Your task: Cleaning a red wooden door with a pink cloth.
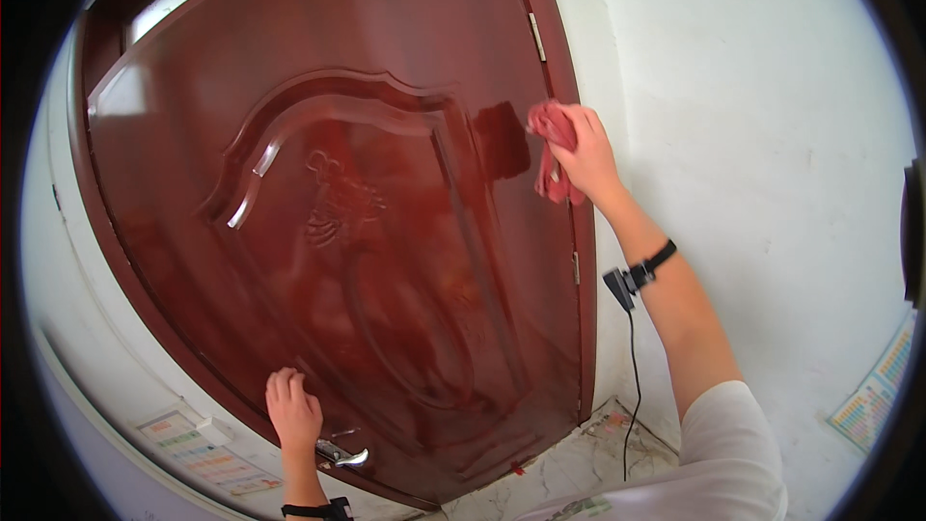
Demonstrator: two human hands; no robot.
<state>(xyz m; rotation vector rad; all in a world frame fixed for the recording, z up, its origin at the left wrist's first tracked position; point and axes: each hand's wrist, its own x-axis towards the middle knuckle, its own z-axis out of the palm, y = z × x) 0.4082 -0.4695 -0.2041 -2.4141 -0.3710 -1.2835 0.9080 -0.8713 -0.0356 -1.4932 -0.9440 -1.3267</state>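
A glossy red-brown door (415,241) with a carved panel fills most of the view. Bunched in my right hand (590,159) is a red cloth (553,127), its loose end hanging down. The hand is up by the door's right, hinged edge; whether the cloth presses on the surface I cannot tell. A darker rectangular patch (502,141) shows on the door just left of the cloth. Low on the left, my left hand (293,412) rests its slightly bent fingers against the door, holding nothing. Beside it is a silver door handle (345,455).
Metal hinges (537,37) line the right side of the door frame (567,68). White wall (733,116) stands to the right, with a printed chart (873,396). Another chart (207,453) and a white switch (214,431) are at lower left. A black cable (633,396) hangs from my right wrist strap.
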